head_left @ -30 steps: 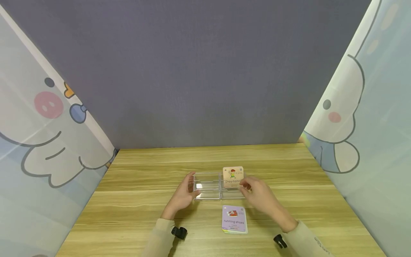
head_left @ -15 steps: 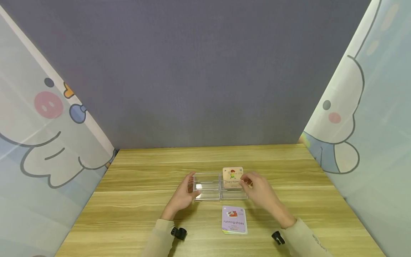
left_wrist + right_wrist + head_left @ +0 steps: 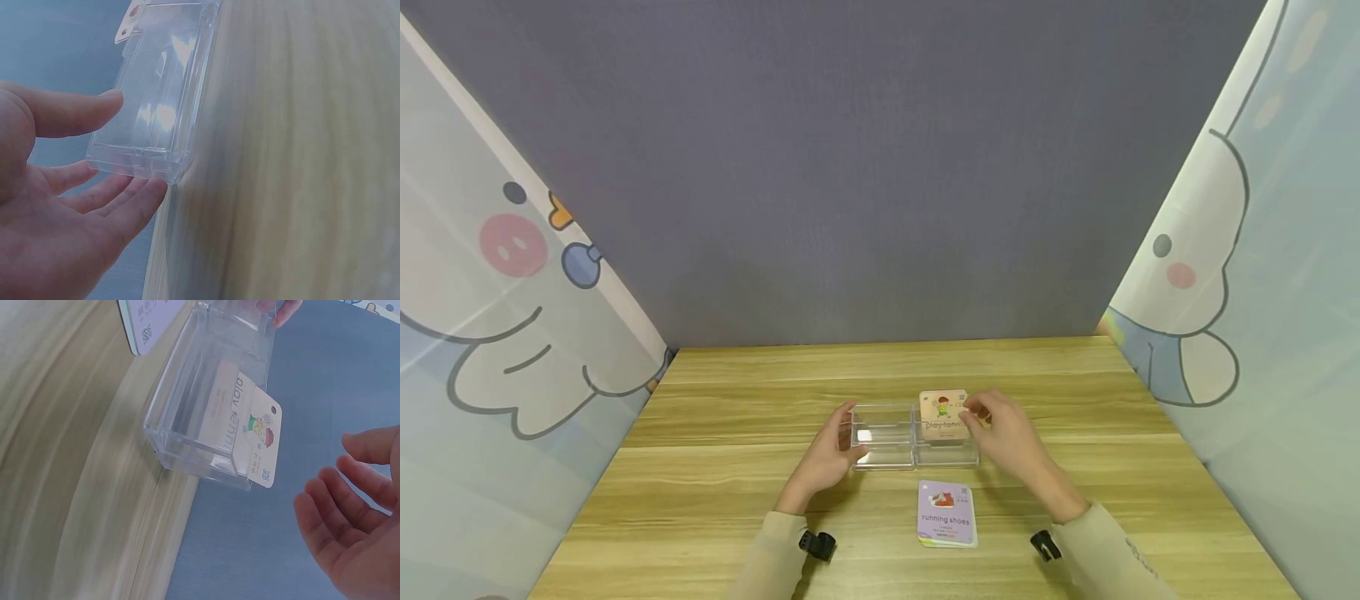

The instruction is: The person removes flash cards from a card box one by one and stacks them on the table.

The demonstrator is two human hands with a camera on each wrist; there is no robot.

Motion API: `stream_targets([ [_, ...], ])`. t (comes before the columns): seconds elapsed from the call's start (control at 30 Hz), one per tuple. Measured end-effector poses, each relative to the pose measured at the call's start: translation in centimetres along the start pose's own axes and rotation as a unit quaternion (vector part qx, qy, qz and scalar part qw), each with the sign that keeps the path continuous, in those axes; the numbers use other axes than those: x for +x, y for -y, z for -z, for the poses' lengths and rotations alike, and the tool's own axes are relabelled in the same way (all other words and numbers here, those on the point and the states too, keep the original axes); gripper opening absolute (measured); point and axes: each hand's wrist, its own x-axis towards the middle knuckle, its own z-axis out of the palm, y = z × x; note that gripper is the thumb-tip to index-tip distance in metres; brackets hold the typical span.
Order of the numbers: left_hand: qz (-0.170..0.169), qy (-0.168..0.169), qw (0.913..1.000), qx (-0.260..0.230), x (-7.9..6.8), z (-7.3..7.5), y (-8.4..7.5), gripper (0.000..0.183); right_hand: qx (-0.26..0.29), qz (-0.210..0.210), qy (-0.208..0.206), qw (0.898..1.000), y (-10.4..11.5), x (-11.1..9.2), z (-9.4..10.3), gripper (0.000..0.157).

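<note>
A clear plastic card holder [image 3: 883, 456] with several compartments stands on the table. My left hand [image 3: 826, 460] holds its left end, the thumb [image 3: 94, 115] on one side and the other fingers against the end wall. In the rear right compartment a cream "play tennis" card [image 3: 942, 408] stands tilted back, its upper part above the rim. My right hand [image 3: 1011, 437] is beside that card's right edge. The right wrist view shows this hand [image 3: 356, 512] with loosely bent fingers, apart from the card and holding nothing.
A small stack of cards with a purple "running shoes" card [image 3: 945, 512] on top lies in front of the holder's right half. A dark grey panel [image 3: 880, 183] rises behind the wooden table [image 3: 722, 500], with cartoon-print curtains [image 3: 1285, 333] at both sides.
My right hand has shifted slightly up and away from the holder's right front, baring more of its right end. The left hand, the holder and the cards look unmoved.
</note>
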Motion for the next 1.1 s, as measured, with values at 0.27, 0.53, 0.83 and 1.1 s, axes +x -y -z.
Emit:
stream_targets([
  [0.27,-0.002,-0.001,1.0,0.008,0.0,0.0,0.2,0.078,0.001,0.002,-0.012,1.0,0.0,0.7,0.0,0.015],
  [0.53,0.001,0.001,0.9999,0.01,0.0,0.1,0.1,0.078,0.0,0.009,-0.024,1.0,0.0,1.2,-0.1,0.015],
  [0.83,0.004,0.004,1.0,0.007,-0.1,0.2,-0.3,0.077,-0.002,0.019,-0.027,0.999,-0.2,1.9,-0.1,0.017],
  [1.1,0.001,0.007,1.0,0.007,-0.1,0.2,-0.3,0.078,-0.008,0.017,-0.023,1.0,-0.5,2.4,-0.2,0.018],
])
